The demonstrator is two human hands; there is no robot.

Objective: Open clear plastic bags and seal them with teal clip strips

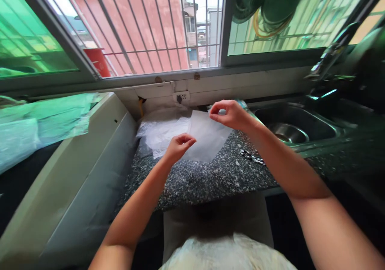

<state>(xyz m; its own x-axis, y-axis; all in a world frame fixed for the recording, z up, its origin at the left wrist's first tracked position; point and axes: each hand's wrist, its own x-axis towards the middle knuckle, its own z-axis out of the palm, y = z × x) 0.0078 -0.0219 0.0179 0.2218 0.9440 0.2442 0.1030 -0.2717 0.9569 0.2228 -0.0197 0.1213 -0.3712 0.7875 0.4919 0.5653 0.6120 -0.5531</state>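
Note:
A thin clear plastic bag (pixel 204 135) hangs stretched between my two hands above the speckled granite counter (pixel 210 177). My left hand (pixel 179 146) pinches its lower left edge with fingers closed. My right hand (pixel 230 114) pinches the upper right corner, fingers curled together. More crumpled clear plastic (pixel 161 135) lies on the counter behind the bag, near the wall.
A steel sink (pixel 293 127) with a faucet (pixel 329 55) sits to the right. A small beaded chain (pixel 252 157) lies on the counter near my right forearm. A white appliance (pixel 81 177) stands at the left with plastic film on top. A barred window (pixel 150 25) runs along the back.

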